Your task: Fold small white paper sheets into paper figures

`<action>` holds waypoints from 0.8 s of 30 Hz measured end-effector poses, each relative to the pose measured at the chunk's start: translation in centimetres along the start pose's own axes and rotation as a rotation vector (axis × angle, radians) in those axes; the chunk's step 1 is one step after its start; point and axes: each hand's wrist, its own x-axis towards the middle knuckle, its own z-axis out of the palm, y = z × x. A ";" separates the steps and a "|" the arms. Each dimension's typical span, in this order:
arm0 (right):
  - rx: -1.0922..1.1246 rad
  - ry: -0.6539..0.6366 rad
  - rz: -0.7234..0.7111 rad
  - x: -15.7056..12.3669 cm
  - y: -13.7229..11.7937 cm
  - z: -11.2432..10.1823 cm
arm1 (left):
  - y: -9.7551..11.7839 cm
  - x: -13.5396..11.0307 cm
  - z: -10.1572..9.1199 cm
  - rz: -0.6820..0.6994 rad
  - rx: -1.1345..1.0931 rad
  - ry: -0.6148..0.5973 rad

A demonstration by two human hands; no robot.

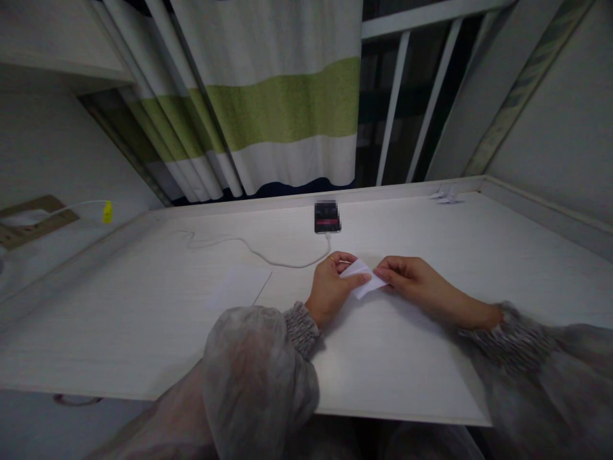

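A small folded piece of white paper [363, 287] is held just above the desk between both hands. My left hand [334, 284] grips its left side, thumb on top and fingers behind. On the other side, my right hand [409, 281] pinches the paper's right corner between thumb and fingertips. The fold's underside is hidden. Left of my left forearm, a flat white sheet of paper [239, 286] lies on the desk.
A phone [327, 217] with a white charging cable [287, 265] lies beyond my hands on the white desk [158, 319]. Small folded paper pieces [447, 193] sit at the back right. A curtain [287, 102] hangs behind, and a drawer handle [77, 400] shows at lower left.
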 end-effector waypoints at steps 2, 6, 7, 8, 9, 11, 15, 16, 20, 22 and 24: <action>-0.051 0.020 -0.018 0.0 0.0 -0.1 | 0.0 0.1 -0.1 -0.010 -0.018 -0.008; -0.052 0.043 -0.011 0.1 -0.1 -0.3 | -0.1 0.2 -0.2 -0.026 -0.056 -0.007; -0.043 0.044 -0.013 0.1 -0.1 -0.3 | -0.1 0.3 -0.3 -0.028 -0.059 -0.004; -0.032 0.044 -0.015 0.2 -0.1 -0.4 | -0.2 0.3 -0.3 -0.030 -0.059 -0.001; -0.023 0.041 -0.016 0.3 -0.1 -0.4 | -0.2 0.4 -0.3 -0.032 -0.059 0.003; -0.008 0.024 -0.010 0.4 0.0 -0.5 | -0.3 0.5 -0.4 -0.033 -0.066 0.010; 0.032 -0.022 0.016 0.7 0.3 -0.6 | -0.4 0.4 -0.5 -0.035 -0.119 -0.004; 0.041 -0.029 0.020 0.7 0.4 -0.5 | -0.4 0.4 -0.5 -0.035 -0.130 -0.011; 0.049 -0.035 0.029 0.9 1.0 -0.6 | -0.5 0.4 -0.5 -0.024 -0.150 -0.035; 0.044 -0.038 0.031 1.0 1.4 -0.8 | -0.6 0.4 -0.5 -0.020 -0.160 -0.064; 0.030 -0.045 0.035 1.1 1.8 -1.1 | -0.6 0.3 -0.5 -0.025 -0.175 -0.105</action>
